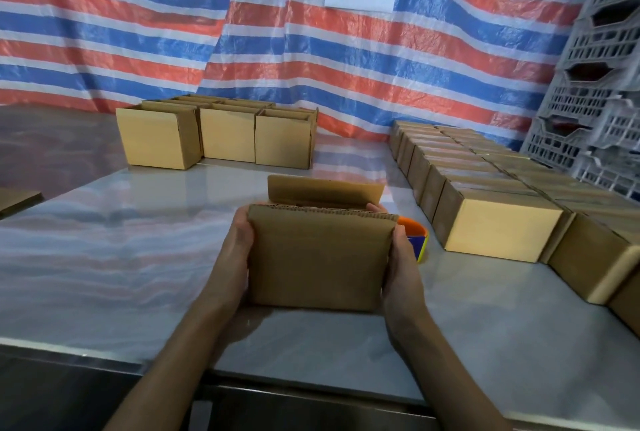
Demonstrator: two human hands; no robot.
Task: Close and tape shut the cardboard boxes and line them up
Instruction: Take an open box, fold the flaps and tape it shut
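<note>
A small cardboard box (318, 257) stands in front of me on the table, its near and far top flaps standing up. My left hand (239, 243) grips its left side, with the fingers curled over the top edge. My right hand (398, 257) grips the right side the same way. Just behind the box's right corner, an orange, blue and yellow tape dispenser (417, 240) shows only in part. Several open boxes (221, 134) stand in a group at the back. Closed boxes (498, 222) form two rows along the right.
The table (121, 257) has a glossy pale top with a metal front edge. A striped red, white and blue tarp (173, 32) hangs behind, with a white sign on it. Grey plastic crates (602, 84) are stacked at the far right. A flat cardboard piece (17, 200) lies at the left edge.
</note>
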